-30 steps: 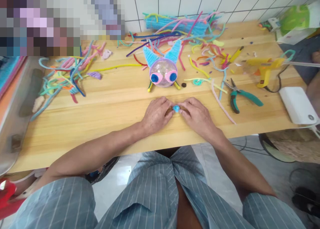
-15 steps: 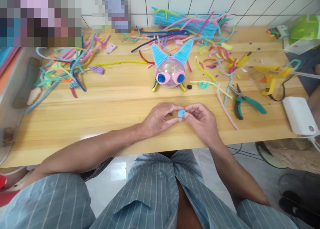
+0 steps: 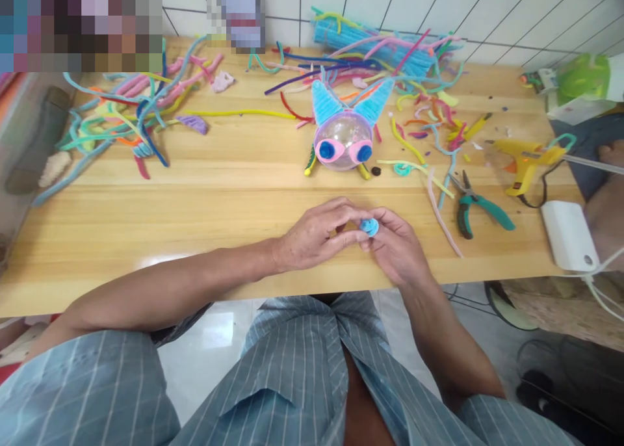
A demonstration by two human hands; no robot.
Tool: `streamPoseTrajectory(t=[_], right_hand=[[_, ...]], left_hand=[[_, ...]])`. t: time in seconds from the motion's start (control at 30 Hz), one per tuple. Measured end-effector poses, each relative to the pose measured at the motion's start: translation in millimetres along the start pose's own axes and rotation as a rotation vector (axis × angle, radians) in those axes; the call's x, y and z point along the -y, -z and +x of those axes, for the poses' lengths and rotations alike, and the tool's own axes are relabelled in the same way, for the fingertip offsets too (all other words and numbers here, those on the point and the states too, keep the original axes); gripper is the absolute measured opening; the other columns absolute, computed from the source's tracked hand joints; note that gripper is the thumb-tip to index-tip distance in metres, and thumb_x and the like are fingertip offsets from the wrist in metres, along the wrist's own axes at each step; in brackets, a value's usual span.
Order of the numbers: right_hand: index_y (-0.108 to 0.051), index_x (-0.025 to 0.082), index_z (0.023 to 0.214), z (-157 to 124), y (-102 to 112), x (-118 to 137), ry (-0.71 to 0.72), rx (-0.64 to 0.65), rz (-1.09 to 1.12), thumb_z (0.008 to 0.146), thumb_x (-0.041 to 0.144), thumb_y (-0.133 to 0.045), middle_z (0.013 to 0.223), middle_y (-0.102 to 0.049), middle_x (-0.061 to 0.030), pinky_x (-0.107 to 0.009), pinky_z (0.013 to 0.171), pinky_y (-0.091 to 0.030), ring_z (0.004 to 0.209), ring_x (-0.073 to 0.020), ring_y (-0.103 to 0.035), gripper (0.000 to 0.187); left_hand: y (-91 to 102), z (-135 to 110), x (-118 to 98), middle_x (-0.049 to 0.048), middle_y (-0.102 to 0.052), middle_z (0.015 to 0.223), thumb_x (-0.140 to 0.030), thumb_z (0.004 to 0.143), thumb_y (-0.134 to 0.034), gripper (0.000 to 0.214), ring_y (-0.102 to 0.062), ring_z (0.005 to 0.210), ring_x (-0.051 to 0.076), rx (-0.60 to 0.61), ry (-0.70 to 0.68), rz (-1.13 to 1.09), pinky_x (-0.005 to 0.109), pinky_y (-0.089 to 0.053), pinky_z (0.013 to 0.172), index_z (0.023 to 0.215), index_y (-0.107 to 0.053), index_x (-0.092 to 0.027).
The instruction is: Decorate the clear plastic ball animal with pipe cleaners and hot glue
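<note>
There, your left hand (image 3: 316,235) and right hand (image 3: 400,246) pinched the small blue piece (image 3: 371,227), both nearly closed, likely because something so tiny needed two-sided steadying

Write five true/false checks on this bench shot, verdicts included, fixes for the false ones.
1. The left hand and right hand meet at a small blue piece. True.
2. The pliers are in the right hand. False: the pliers lie on the table.
3. The glue gun is yellow. True.
4. The toy's ears are green. False: they are light blue.
5. A white box sits near the table's right end. True.
</note>
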State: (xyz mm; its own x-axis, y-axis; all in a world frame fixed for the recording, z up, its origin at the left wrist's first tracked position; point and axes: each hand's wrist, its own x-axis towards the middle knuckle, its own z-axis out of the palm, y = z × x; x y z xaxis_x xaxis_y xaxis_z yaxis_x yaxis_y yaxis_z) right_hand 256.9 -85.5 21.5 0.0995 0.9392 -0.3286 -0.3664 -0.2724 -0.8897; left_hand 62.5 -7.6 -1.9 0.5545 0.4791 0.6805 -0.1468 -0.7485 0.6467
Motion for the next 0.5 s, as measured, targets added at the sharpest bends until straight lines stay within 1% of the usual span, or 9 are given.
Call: streamPoseTrajectory(t=[0.07, 0.13, 0.23, 0.3, 0.4, 0.5], right_hand=[[-0.082, 0.024, 0.083, -0.4, 0.6, 1.0, -0.008, -0.004, -0.019, 0.067, 0.045, -0.113, 0.082, -0.080, 0.0008, -0.023, 0.056, -0.047, 0.061, -0.0095, -0.061, 0.040], [-0.082, 0.024, 0.082, -0.5, 1.8, 0.4, -0.003, -0.004, -0.038, 0.068, 0.045, -0.112, 0.080, -0.080, 0.0003, -0.024, 0.056, -0.048, 0.062, -0.0108, -0.062, 0.039], [-0.083, 0.026, 0.087, -1.6, 2.6, -1.7, 0.012, -0.008, -0.037, 0.071, 0.048, -0.110, 0.080, -0.079, 0.0006, -0.026, 0.058, -0.053, 0.064, -0.0135, -0.066, 0.039], [-0.084, 0.027, 0.093, -3.5, 2.2, -2.8, 0.027, -0.007, -0.030, 0.074, 0.052, -0.109, 0.084, -0.080, 0.0003, -0.028, 0.060, -0.057, 0.066, -0.0147, -0.068, 0.041], [-0.086, 0.028, 0.103, -7.3, 2.0, -3.8, 0.075, 0.028, -0.036, 0.079, 0.059, -0.107, 0.090, -0.082, 0.0004, -0.031, 0.066, -0.063, 0.070, -0.0153, -0.070, 0.045], [-0.086, 0.029, 0.109, -9.5, 3.6, -5.6, 0.136, 0.056, -0.078, 0.081, 0.060, -0.106, 0.092, -0.083, 0.0003, -0.032, 0.068, -0.065, 0.072, -0.0159, -0.073, 0.047]], left_hand=[[-0.6, -0.6, 0.0, 0.0052, -0.084, 0.104, -0.030, 0.118, -0.074, 0.026, -0.081, 0.095, 0.016, 0.002, 0.027, 0.019, 0.027, -0.065, 0.088, 0.141, -0.076, -0.020], [-1.3, -1.5, 0.0, 0.0042, -0.083, 0.100, -0.031, 0.117, -0.075, 0.023, -0.080, 0.091, 0.015, -0.001, 0.029, 0.053, 0.026, -0.064, 0.084, 0.136, -0.076, -0.019], [-1.6, -2.4, -1.4, 0.0041, -0.083, 0.099, -0.029, 0.118, -0.073, 0.019, -0.079, 0.088, 0.015, -0.010, 0.009, 0.114, 0.024, -0.063, 0.080, 0.132, -0.076, -0.018], [-1.4, -2.0, -2.5, 0.0049, -0.083, 0.100, -0.028, 0.118, -0.072, 0.018, -0.078, 0.087, 0.014, -0.030, -0.005, 0.147, 0.024, -0.063, 0.078, 0.132, -0.076, -0.017], [-1.1, -1.3, -3.0, 0.0052, -0.083, 0.101, -0.029, 0.118, -0.072, 0.017, -0.079, 0.089, 0.015, -0.065, -0.016, 0.179, 0.024, -0.064, 0.078, 0.130, -0.075, -0.018], [-1.1, -1.5, -2.6, 0.0061, -0.083, 0.107, -0.029, 0.118, -0.071, 0.019, -0.081, 0.096, 0.016, -0.074, -0.031, 0.181, 0.025, -0.065, 0.082, 0.135, -0.074, -0.020]])
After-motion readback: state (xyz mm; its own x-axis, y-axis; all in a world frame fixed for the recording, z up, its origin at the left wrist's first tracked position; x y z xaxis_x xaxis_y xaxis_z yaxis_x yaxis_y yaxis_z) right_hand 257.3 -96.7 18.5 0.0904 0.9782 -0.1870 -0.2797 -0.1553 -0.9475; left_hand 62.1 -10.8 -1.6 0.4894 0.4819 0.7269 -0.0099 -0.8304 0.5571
